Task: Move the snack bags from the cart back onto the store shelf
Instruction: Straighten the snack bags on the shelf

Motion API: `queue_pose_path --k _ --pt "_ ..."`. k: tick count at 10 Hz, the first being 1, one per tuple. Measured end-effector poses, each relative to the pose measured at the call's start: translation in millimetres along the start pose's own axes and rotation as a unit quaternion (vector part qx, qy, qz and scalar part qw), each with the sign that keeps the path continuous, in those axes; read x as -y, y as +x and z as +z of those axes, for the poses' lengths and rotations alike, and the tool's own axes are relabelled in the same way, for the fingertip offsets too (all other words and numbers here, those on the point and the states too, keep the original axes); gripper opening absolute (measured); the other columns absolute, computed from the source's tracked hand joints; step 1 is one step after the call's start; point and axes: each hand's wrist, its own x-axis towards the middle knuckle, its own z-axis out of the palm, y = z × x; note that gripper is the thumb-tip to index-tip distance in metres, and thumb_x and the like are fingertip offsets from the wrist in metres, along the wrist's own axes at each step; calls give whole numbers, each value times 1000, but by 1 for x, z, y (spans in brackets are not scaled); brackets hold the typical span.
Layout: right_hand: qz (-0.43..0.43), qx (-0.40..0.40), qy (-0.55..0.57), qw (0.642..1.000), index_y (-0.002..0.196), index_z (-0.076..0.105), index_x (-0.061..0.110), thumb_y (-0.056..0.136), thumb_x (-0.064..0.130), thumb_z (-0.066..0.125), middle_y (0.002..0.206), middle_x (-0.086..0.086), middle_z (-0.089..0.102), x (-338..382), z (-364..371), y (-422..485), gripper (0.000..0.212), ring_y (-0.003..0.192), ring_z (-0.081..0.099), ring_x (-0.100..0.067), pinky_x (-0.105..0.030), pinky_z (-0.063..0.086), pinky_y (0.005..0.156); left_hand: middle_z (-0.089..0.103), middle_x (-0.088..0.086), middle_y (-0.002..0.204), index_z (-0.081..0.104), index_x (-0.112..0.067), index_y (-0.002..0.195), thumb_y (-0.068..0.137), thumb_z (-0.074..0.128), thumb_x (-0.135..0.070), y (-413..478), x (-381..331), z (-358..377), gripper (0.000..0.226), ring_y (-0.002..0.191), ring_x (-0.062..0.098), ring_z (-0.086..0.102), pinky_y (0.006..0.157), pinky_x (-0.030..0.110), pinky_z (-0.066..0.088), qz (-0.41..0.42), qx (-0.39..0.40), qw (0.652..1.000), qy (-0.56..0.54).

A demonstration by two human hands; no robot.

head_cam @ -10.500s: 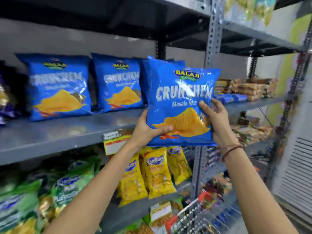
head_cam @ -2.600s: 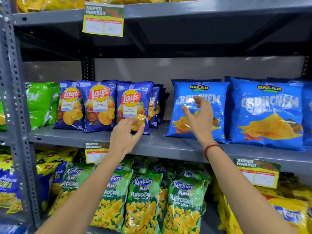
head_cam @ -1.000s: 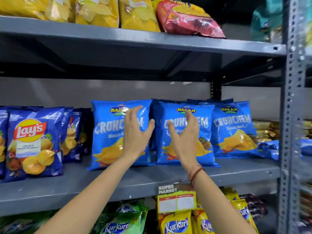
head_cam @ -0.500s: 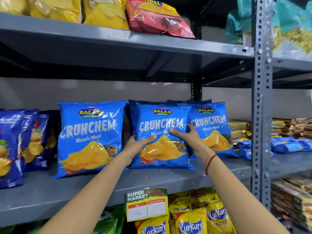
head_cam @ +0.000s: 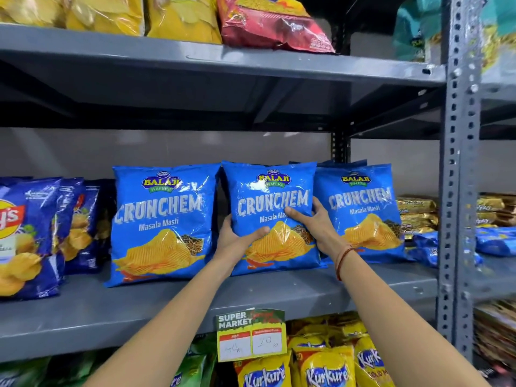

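Three blue Crunchem snack bags stand upright in a row on the grey middle shelf (head_cam: 279, 297). My left hand (head_cam: 237, 236) grips the lower left edge of the middle Crunchem bag (head_cam: 272, 199), thumb across its front. My right hand (head_cam: 312, 222) holds that bag's right side, fingers laid over the front. The left Crunchem bag (head_cam: 162, 219) and the right Crunchem bag (head_cam: 363, 210) stand beside it, untouched. More blue bags show behind the right one. The cart is out of view.
Dark blue Lay's bags (head_cam: 28, 233) fill the shelf's left end. Yellow and red bags sit on the shelf above (head_cam: 195, 60). A price tag (head_cam: 251, 335) hangs on the shelf edge, with yellow Kurkure bags (head_cam: 321, 367) below. A perforated grey upright (head_cam: 458, 191) stands at the right.
Both hands have closed on the sides of the middle Crunchem bag, which now stands straighter and slightly right. The view has shifted a little left of where it was.
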Motion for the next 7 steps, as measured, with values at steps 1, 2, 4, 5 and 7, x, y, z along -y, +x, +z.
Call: queue_pose_path --k 1,2,4,5,7 --pt "-15 -6 -28 999 106 57 27 68 24 83 111 -3 70 -1 1 1 46 90 72 -9 -29 61 80 56 4 126 40 -18 128 59 84 -30 -4 -1 1 83 107 18 56 84 32 49 1 -10 1000 12" --pt "-24 -42 -71 996 124 50 19 68 32 83 118 -4 67 1 5 -7 66 106 65 -14 -31 55 89 53 5 130 37 -18 130 60 84 -34 -9 -3 3 86 113 20 53 91 36 47 -1 -30 999 39" --pt "-135 -172 -183 959 137 41 16 73 44 76 118 5 51 37 5 -54 78 106 52 -11 -24 45 87 35 9 141 25 -16 140 73 73 -33 -36 -8 3 84 130 23 36 106 38 32 56 -83 983 152" --pt "-212 -203 -169 941 122 52 25 74 43 74 114 4 56 74 -2 -83 56 96 56 -3 -19 49 81 32 5 142 24 -20 140 78 69 -34 -50 -12 -2 78 131 19 34 105 35 33 104 -65 979 162" --pt "-403 -190 -116 888 101 58 43 79 38 73 95 23 66 158 -18 -145 27 91 60 9 -4 46 75 27 3 148 19 -19 142 84 60 -35 -42 -40 -28 73 136 18 26 107 33 27 214 -54 940 260"
